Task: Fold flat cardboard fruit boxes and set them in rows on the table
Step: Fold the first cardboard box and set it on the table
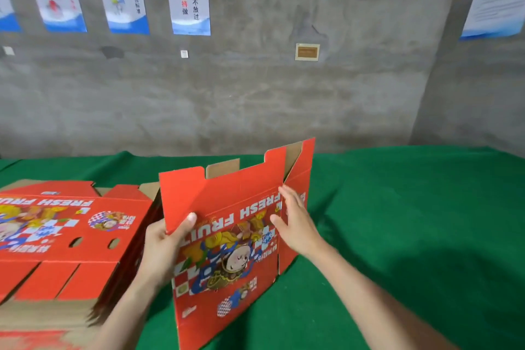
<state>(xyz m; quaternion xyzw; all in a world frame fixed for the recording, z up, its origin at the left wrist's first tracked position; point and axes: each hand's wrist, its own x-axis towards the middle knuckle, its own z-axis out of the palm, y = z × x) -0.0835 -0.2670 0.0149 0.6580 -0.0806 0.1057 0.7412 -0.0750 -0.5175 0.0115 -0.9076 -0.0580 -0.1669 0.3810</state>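
Upright, red printed box [227, 236] (half-opened, brown inside), left hand [163, 247] pinching its edge, right hand [295, 221] flat-fingered against its side, flat stack [65, 236] beside.

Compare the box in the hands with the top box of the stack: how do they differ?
The held box stands upright, partly opened, its right side panel angled back; the top stack box lies flat, collapsed. The left hand grips the held box and the right hand touches it; the top stack box is untouched. Both are red with the same FRESH FRUIT print.
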